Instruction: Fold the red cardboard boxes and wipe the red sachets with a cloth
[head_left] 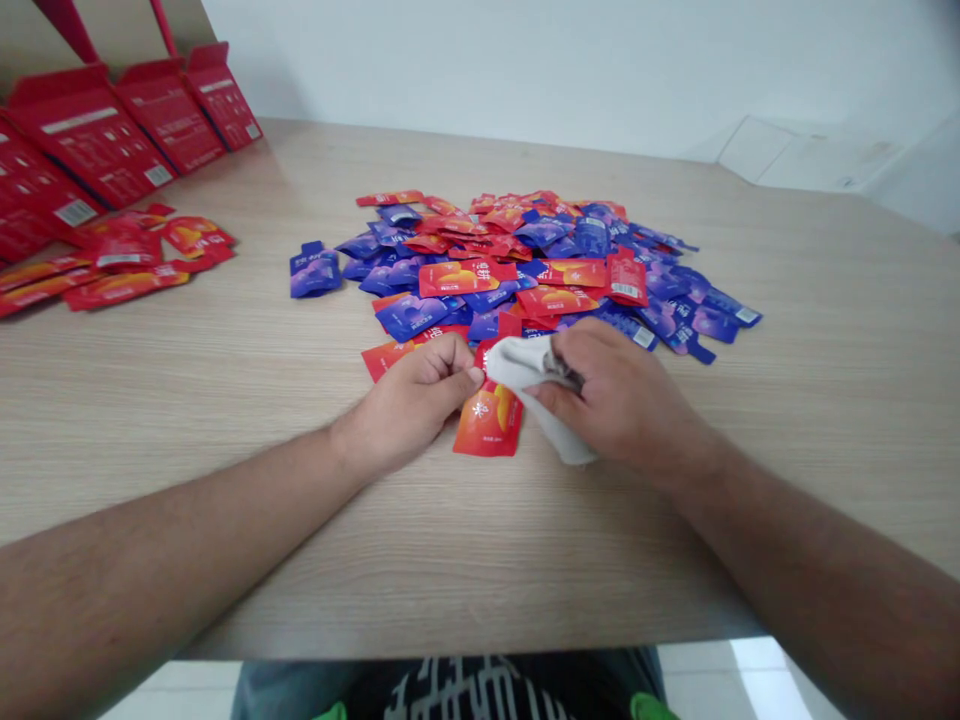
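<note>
My left hand (412, 405) pinches the left side of an orange-red pouch (489, 422) near its neck. The pouch stands out in front of the pile, its printed face toward me. In my right hand (626, 395) is a bunched white cloth (517, 362), closed between thumb and fingers, its front fold against the upper part of the pouch. A loose end of the cloth hangs below the fingers. Just beyond both hands spreads a pile of purple pouches (409, 315) and red-orange pouches (469, 277), partly hidden by the hands.
Red boxes (97, 135) with open flaps stand in a row at the back left. Several red-orange pouches (127, 285) lie before them. One purple pouch (315, 272) sits apart, left of the pile. The wooden table's (480, 590) front edge is close to my lap.
</note>
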